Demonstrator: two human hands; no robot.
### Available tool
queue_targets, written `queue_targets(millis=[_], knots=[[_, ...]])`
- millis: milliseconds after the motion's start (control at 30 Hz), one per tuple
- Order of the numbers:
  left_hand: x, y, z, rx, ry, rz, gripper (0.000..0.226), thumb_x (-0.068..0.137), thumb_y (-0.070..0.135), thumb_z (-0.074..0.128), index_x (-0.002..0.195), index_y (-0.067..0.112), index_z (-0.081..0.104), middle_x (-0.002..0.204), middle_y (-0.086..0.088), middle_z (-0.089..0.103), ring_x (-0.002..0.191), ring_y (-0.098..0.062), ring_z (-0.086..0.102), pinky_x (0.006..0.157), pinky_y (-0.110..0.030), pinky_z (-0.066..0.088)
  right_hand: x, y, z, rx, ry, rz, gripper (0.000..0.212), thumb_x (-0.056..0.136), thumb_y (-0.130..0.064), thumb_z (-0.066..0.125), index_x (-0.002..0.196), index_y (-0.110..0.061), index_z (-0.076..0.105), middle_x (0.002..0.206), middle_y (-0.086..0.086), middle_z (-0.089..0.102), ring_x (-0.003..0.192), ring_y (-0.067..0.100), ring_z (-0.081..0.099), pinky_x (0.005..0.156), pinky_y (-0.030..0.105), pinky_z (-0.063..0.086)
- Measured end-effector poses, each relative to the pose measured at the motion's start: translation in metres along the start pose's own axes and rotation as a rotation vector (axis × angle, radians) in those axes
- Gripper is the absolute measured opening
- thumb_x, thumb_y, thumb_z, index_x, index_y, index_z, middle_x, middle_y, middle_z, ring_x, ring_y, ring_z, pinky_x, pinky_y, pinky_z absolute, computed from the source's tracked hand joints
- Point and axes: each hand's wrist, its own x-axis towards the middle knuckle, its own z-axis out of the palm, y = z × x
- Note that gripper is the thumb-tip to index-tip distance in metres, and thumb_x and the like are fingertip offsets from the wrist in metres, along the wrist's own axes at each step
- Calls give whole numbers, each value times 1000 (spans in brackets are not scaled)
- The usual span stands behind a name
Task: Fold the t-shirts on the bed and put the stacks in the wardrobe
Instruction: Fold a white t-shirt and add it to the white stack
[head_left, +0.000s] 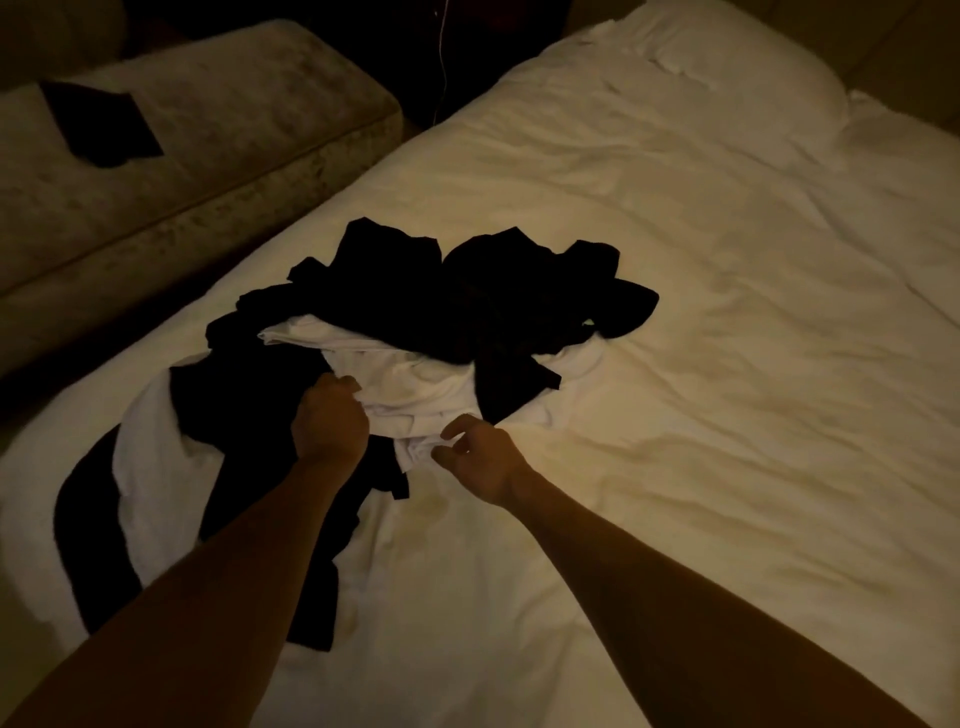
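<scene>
A loose heap of black t-shirts (467, 296) and white t-shirts lies on the left half of the white bed (701, 322). My left hand (330, 418) grips a crumpled white t-shirt (410, 387) at its left edge, fingers curled into the cloth. At the same shirt's near edge my right hand (480, 454) pinches a fold of the white cloth between thumb and fingers. More black and white cloth (150, 467) trails from the heap toward the bed's near left corner, partly under my left forearm.
A beige upholstered bench or sofa (218, 130) stands left of the bed with a dark folded item (101, 124) on it. A dark gap separates them. A white pillow (727, 57) lies at the far end. The right half of the bed holds only rumpled sheet.
</scene>
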Motion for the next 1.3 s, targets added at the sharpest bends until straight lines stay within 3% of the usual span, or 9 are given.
queue_targets(millis=[133,267,433,567,733,833,967,1167,1300], knots=[[-11,28,-11,-196,85,147,21,89,22,57,99,6,68,102,-20,63,98,-40,59,75,-47,51,2,-3,-4,6,-3,-55,47,94,-30,63,135,-13,46,102,9,60,108,32,61,91,39,49],[-42,85,-35,-585,-43,383,35,89,35,53,105,8,69,102,-8,67,97,-21,61,89,-37,49,-17,-11,-22,22,165,-261,79,80,-43,69,145,-9,39,128,14,57,114,32,56,90,42,49],[-75,168,-93,-799,-156,557,16,92,30,57,97,17,66,95,-4,65,90,-15,65,79,-27,52,-57,-9,-89,236,430,-381,39,93,-37,54,101,0,67,74,2,62,66,2,59,57,14,41],[-98,232,-141,-930,-160,574,6,95,21,60,97,19,66,94,0,69,91,-14,66,80,-27,52,-104,-17,-156,311,496,-475,24,102,-23,52,112,-7,68,96,4,71,84,12,65,71,25,50],[-135,291,-165,-694,-122,672,49,92,37,67,137,31,49,129,3,55,110,-11,57,86,-23,50,-173,-18,-236,533,657,-508,31,96,-42,51,112,-19,65,104,3,71,94,21,68,77,42,56],[-159,303,-152,-529,-279,683,73,80,48,76,142,25,44,129,0,55,110,-17,59,90,-36,54,-222,-8,-275,563,685,-604,17,103,-21,48,115,-22,61,113,-3,65,108,12,61,92,30,51],[-199,326,-134,-400,-474,706,30,90,31,70,116,15,68,106,-3,72,96,-18,68,89,-42,55,-284,19,-310,510,725,-619,18,103,-23,49,115,-24,62,100,-12,66,88,-5,62,78,16,50],[-249,373,-126,-446,-350,715,21,99,34,56,90,15,56,88,0,62,82,-20,60,63,-29,43,-361,80,-345,465,941,-540,23,98,-31,58,97,-11,70,93,11,72,82,15,66,81,42,55],[-267,405,-141,-576,-281,735,17,96,30,61,88,14,59,85,-1,62,77,-16,56,63,-27,40,-404,122,-363,326,1023,-414,22,93,-38,63,78,-23,67,76,-4,68,72,13,63,68,32,48]])
